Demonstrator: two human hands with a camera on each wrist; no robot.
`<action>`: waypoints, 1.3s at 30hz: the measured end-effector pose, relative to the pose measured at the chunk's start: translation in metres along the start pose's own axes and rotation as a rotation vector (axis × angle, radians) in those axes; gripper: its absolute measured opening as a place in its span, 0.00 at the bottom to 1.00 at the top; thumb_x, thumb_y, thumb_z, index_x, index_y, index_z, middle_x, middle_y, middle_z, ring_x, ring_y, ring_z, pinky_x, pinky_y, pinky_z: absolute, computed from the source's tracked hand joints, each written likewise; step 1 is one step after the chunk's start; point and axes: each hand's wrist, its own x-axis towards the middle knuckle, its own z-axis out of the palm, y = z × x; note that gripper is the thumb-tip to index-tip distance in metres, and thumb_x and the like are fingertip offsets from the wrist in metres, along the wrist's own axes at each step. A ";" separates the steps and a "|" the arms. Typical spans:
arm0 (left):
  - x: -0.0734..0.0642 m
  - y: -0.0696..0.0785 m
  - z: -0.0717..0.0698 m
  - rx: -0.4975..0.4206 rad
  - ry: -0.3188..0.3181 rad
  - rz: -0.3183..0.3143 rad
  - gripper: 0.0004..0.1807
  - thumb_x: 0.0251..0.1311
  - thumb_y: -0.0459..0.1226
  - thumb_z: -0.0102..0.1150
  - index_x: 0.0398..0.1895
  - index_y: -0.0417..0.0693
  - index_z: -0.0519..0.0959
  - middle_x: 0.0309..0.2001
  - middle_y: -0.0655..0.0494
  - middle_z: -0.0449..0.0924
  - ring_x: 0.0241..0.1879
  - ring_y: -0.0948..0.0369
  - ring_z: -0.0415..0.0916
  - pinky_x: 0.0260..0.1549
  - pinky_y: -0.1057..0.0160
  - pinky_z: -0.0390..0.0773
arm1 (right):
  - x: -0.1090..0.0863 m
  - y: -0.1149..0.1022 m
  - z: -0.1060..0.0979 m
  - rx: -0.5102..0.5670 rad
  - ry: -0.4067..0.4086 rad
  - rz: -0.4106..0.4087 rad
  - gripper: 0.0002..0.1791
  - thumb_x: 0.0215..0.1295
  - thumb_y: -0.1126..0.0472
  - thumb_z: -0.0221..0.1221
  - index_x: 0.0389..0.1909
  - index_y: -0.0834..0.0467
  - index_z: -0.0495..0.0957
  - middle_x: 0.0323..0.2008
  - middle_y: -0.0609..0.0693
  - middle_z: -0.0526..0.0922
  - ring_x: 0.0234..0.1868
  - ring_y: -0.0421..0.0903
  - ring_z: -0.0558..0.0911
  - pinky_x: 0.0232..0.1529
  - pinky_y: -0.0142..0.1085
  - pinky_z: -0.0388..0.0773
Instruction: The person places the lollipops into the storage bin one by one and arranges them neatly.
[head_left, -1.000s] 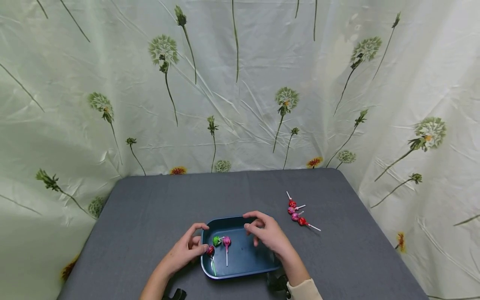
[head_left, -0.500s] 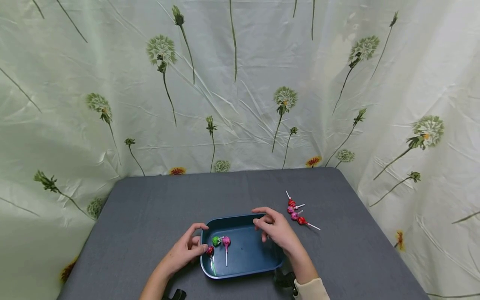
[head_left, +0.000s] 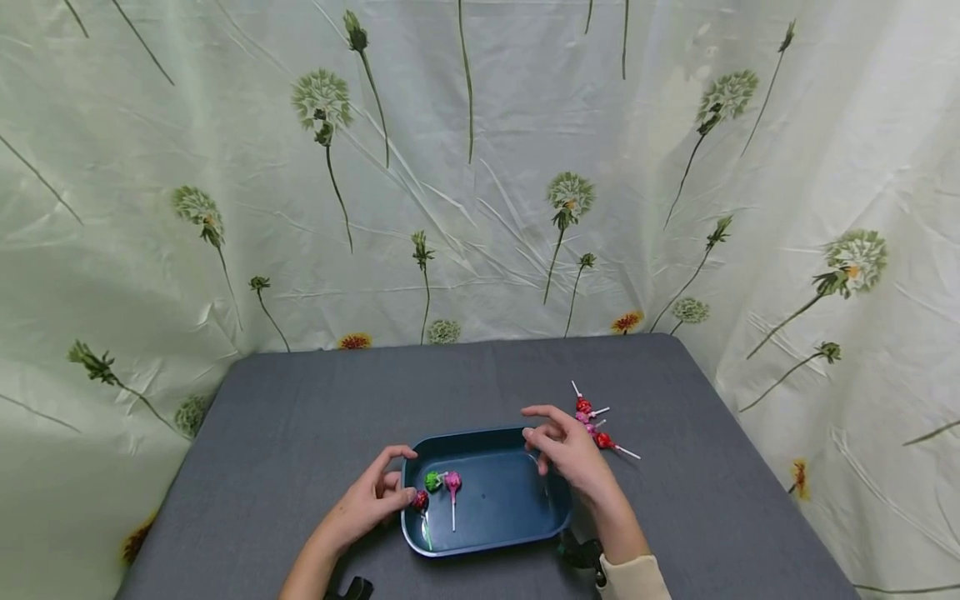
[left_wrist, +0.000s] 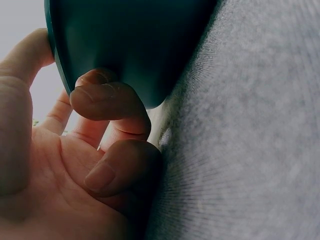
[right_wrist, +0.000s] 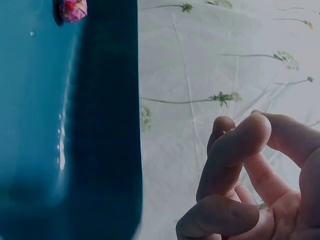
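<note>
The tray (head_left: 495,510) lies on a table (head_left: 337,417), near the person; clock directions run from the tray's middle, twelve pointing away from the person. The left hand (head_left: 371,495) is clamped on the tray's wall at nine o'clock, thumb at the rim and bent fingers against the outside. The right hand (head_left: 572,456), at two o'clock, holds nothing; its fingers are loosely bent, the tips near one another, and it appears to be apart from the tray. Inside lie a red pop (head_left: 420,501) at nine o'clock, just beside the left thumb (contact cannot be told), and a green pop (head_left: 432,482) and a pink pop (head_left: 453,481) between nine and ten. The main hazard is probably the one-sided hold: a pull or lift from nine o'clock alone would likely swing or tip the tray, and the round heads would then roll toward the lower side. A thumb slipping inward could catch the red pop. At four o'clock the black gear (head_left: 577,552) at the right wrist sits close to the tray's corner, so a careless turn of that arm might knock it. Farther out at two o'clock lie the loose pops (head_left: 603,441), heads bunched and partly hidden by the right hand; a low sweep or clumsy pinch there could scatter several at once.
</note>
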 end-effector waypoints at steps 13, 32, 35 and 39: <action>0.002 -0.001 -0.002 -0.008 -0.006 -0.010 0.30 0.75 0.39 0.60 0.74 0.48 0.60 0.26 0.61 0.71 0.20 0.67 0.67 0.24 0.67 0.72 | -0.004 0.004 -0.027 0.029 0.133 0.015 0.21 0.76 0.59 0.64 0.66 0.58 0.77 0.34 0.56 0.85 0.19 0.44 0.78 0.23 0.32 0.68; 0.001 0.003 0.000 0.002 -0.009 0.009 0.29 0.76 0.39 0.60 0.73 0.47 0.60 0.26 0.59 0.71 0.21 0.66 0.67 0.23 0.66 0.72 | -0.013 0.007 -0.062 0.066 0.263 0.127 0.22 0.77 0.56 0.63 0.68 0.54 0.74 0.29 0.41 0.86 0.19 0.41 0.78 0.24 0.34 0.66; 0.002 0.002 0.000 -0.002 -0.009 0.004 0.29 0.76 0.39 0.60 0.73 0.48 0.60 0.26 0.60 0.71 0.21 0.66 0.67 0.23 0.66 0.72 | -0.015 0.009 -0.066 0.055 0.282 0.145 0.24 0.78 0.56 0.62 0.70 0.54 0.74 0.27 0.40 0.84 0.19 0.41 0.77 0.24 0.34 0.66; 0.001 0.002 0.000 -0.004 -0.011 0.003 0.29 0.76 0.39 0.60 0.73 0.48 0.59 0.26 0.60 0.71 0.21 0.66 0.67 0.23 0.66 0.72 | -0.017 0.013 -0.072 0.050 0.296 0.170 0.25 0.79 0.55 0.61 0.72 0.53 0.72 0.29 0.39 0.84 0.20 0.42 0.78 0.24 0.34 0.66</action>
